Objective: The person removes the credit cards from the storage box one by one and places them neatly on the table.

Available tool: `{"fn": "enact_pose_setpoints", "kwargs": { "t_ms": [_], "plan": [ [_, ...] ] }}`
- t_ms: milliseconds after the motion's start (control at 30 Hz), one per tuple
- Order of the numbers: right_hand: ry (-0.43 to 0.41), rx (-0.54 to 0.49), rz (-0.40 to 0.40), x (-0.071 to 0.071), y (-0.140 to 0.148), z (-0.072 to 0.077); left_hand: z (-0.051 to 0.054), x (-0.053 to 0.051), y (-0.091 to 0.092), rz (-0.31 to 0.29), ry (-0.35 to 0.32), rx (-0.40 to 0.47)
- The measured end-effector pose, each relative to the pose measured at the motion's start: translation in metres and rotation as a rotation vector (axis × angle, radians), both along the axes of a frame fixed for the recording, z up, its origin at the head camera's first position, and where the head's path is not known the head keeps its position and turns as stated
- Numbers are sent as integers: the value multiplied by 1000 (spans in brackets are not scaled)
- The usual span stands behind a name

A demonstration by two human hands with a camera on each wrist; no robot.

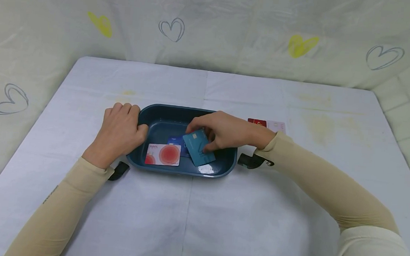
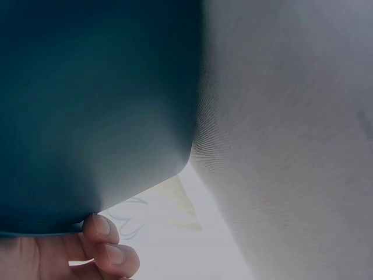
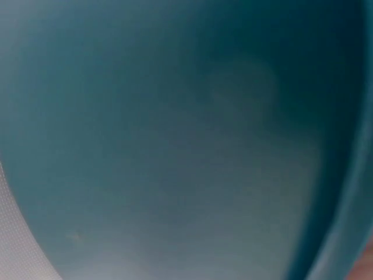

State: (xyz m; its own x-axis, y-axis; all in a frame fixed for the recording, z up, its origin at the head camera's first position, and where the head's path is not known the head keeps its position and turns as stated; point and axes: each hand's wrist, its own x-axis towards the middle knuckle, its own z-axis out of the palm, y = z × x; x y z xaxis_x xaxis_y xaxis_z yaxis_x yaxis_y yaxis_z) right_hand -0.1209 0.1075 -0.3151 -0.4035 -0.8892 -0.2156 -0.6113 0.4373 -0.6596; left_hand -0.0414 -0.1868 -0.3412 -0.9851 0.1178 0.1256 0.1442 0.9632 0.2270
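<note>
White sleeve (image 1: 373, 254) | teal card (image 1: 196, 147) pinched within right grip (image 1: 222, 130), over tray (image 1: 158, 130) | left grip (image 1: 122, 130) clasping tray rim

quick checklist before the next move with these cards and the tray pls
1. Left hand gripping the blue tray at its left end: ok.
2. Right hand pinching the teal card: ok.
3. Teal card within the tray's outline in the head view: ok.
4. Teal card touching the tray floor or held above it: cannot tell.
5. Blue card fully visible: not ok, the teal card and the white-and-red card cover parts of it.
6. Red card fully visible beyond the right wrist: not ok, partly hidden.
</note>
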Motion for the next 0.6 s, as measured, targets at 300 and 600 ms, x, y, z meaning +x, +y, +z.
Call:
{"fn": "enact_pose_setpoints", "kwargs": {
  "t_ms": [300, 600],
  "plan": [
    [-40, -60, -41, -3, 4, -2, -1, 0, -1, -2, 1, -5],
    [-73, -129, -75, -4, 4, -5, -2, -1, -2, -1, -4, 0]
  ]
}}
